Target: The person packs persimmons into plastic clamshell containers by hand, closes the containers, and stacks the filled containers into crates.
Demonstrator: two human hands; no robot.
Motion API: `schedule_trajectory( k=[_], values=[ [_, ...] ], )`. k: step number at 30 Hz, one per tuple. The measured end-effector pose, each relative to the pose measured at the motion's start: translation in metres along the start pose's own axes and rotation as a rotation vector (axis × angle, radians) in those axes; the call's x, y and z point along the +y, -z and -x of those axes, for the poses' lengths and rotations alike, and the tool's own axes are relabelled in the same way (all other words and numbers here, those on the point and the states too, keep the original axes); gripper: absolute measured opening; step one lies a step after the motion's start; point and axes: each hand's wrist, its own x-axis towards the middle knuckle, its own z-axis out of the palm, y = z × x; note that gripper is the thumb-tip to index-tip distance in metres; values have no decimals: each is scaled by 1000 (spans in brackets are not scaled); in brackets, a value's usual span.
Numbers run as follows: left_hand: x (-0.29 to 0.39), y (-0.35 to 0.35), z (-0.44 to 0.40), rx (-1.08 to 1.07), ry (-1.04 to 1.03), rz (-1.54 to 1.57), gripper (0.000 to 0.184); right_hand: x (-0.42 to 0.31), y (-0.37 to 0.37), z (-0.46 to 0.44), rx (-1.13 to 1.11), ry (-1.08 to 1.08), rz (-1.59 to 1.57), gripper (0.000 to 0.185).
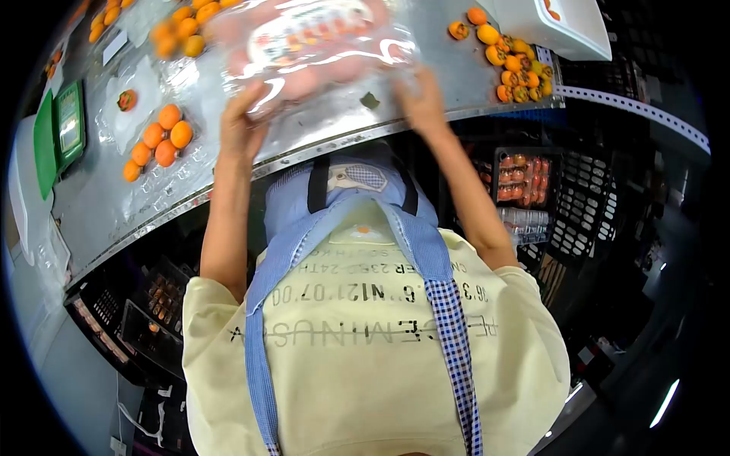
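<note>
Above the metal worktable I have a clear plastic bag [308, 57] with a printed white label, packed with round pinkish items that blur hides. My left hand [243, 120] is closed on its lower left corner, thumb and fingers pinching the film. At the lower right corner is my right hand [420, 99], smeared by motion; its fingertips reach the bag's edge, but their grip is unclear. A dark green leaf [370, 100] lies on the table between my hands. Left of my left hand, several orange persimmons [166, 140] rest on clear film.
More persimmons [521, 72] are heaped at the table's right end beside a white bin [566, 26]. A green-framed scale [70, 121] stands at the left. Black crates [585, 197] and clear packs of red fruit [523, 178] sit below, right of the table edge [334, 140].
</note>
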Motion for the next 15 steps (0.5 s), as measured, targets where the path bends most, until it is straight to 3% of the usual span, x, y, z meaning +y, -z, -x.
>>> schedule_trajectory(
  k=[2,3,6,9,15],
  values=[
    [27,34,8,87,-120,17,32,-29,-48,3,-286,363,264,56],
    [37,40,18,177,-186,17,34,-43,-60,10,-421,434,385,55],
    [51,53,45,214,-341,41,42,-12,-71,-8,-528,492,618,57],
    [44,55,64,338,-380,97,44,43,-23,-47,-483,343,810,60],
    [8,57,62,400,-208,94,31,104,30,-77,95,204,780,54]
  ],
)
